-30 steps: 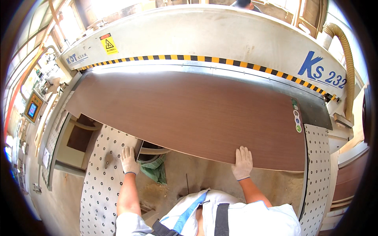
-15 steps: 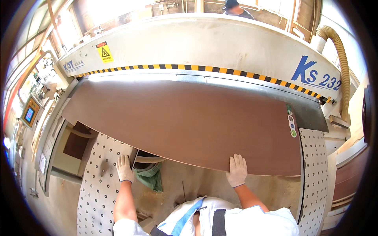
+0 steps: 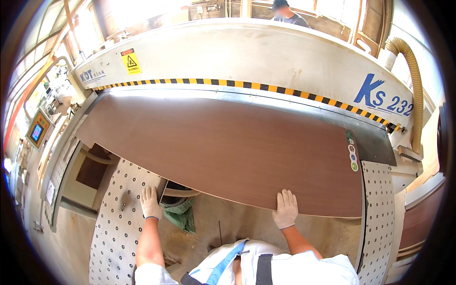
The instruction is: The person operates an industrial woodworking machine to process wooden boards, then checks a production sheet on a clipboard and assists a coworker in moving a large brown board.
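Note:
A large brown wood-grain panel (image 3: 213,142) lies across the machine bed, its far edge by the metal strip under the beam. My right hand (image 3: 286,209), in a pale work glove, lies on the panel's near edge with fingers stretched out flat; its thumb is not clearly visible. My left hand (image 3: 151,203), gloved the same way, rests open on the right edge of a white support table (image 3: 114,228) dotted with small round black fittings, just short of the panel. Round coloured stickers (image 3: 352,154) run along the panel's right end.
The saw's long white beam (image 3: 228,52) with a black-and-yellow stripe spans the far side. A person (image 3: 290,16) is behind it. Another dotted table (image 3: 377,213) stands right, a control screen (image 3: 38,130) left. Green cloth (image 3: 183,216) hangs below the panel, and a ribbed hose (image 3: 412,85) curves down at right.
The whole view has shifted slightly. Both hands keep their places on the support table and the panel, and the panel shows no clear movement against the machine.

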The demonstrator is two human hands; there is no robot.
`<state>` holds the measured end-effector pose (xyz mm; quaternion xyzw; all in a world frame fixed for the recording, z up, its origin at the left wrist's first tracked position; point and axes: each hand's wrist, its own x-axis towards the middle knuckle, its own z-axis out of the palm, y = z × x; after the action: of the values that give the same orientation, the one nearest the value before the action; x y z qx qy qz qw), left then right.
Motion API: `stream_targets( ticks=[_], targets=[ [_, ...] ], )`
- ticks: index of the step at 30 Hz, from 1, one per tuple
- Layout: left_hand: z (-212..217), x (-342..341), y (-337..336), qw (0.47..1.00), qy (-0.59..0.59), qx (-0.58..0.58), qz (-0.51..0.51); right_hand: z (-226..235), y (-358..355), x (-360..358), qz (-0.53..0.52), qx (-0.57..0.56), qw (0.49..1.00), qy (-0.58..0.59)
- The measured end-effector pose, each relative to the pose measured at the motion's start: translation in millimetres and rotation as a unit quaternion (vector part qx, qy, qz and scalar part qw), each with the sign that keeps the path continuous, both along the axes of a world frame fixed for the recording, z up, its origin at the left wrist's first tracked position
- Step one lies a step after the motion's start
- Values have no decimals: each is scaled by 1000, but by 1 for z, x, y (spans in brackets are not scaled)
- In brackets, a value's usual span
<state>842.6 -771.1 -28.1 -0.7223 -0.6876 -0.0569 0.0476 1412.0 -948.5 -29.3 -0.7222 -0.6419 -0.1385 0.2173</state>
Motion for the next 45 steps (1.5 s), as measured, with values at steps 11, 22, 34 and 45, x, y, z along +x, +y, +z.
stream_targets(
  ticks=[11,22,34,45],
  targets=[
    [14,9,0,999,-45,-5,12,-7,1,1,2,-18,1000,10],
    [29,13,-3,999,-30,-16,-1,-32,4,11,30,-13,999,-20],
    [32,76,-102,950,-271,-107,-114,-21,56,33,21,-87,996,-3],
    [-60,14,-568,891,-345,-258,141,-33,-62,-126,37,-195,977,84]
  ],
)
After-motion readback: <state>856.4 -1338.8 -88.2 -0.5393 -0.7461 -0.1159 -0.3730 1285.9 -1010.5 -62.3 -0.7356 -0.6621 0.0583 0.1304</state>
